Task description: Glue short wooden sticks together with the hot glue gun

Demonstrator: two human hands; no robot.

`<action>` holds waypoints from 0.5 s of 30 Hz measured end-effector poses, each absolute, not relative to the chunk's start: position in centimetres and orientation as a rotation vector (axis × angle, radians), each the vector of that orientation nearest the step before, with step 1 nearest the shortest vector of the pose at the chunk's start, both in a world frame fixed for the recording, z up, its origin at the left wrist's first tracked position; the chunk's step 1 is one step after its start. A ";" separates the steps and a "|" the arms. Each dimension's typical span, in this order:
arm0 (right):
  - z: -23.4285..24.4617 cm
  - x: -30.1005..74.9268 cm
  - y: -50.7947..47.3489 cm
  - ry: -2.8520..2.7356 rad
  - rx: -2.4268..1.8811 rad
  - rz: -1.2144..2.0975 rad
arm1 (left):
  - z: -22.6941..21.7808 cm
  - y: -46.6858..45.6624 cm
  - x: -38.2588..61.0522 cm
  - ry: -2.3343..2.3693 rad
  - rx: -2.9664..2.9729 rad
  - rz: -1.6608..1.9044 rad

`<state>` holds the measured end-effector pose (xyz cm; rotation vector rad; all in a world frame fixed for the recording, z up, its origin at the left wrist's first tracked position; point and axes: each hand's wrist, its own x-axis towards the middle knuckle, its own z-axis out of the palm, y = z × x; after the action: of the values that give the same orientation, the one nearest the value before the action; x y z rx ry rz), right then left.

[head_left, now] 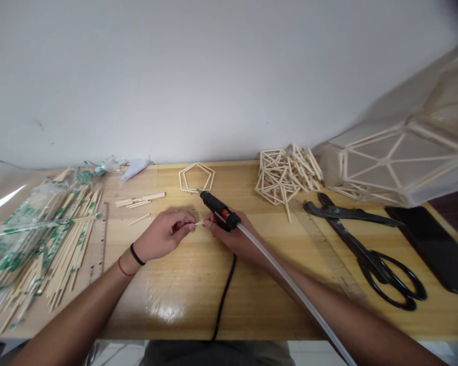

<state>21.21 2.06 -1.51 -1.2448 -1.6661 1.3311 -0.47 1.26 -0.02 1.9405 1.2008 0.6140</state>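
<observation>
- My left hand was to the left of the glue gun, with thumb and fingertips clamped on a short stick.
- The short stick was on my side of the glue gun's nozzle, its long axis running roughly crosswise from my left fingertips to my right ones.
- My right hand was beneath the glue gun and held it; the handle was hidden, so I could not see how my lower fingers wrapped around it.
- My right fingertips were at the short stick's right end; whether they pinched it or only touched it, I could not tell. Neither hand was clearly nearer.
- The nozzle pointed away from me and leftward, at the near edge of a 5-sided frame, seemingly 2 overlapping outlines, beyond the glue gun. I could not tell whether the tip touched it.
- 1 loose stick lay left of the glue gun, well apart, a pile of frames to its right.
</observation>
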 end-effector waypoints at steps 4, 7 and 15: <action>-1.6 21.2 2.1 -1.658 -1.244 1.343 | -0.1 1.3 -0.5 1.196 1.934 0.610; -1.6 21.2 2.0 -1.653 -1.243 1.345 | -0.1 1.3 -0.5 1.194 1.935 0.608; -1.4 21.2 2.0 -1.669 -1.250 1.336 | 0.1 1.3 -0.4 1.203 1.938 0.604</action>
<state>21.19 2.04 -1.38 -1.2502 -1.6686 1.3364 -0.39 1.30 0.08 1.9381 1.2027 0.6037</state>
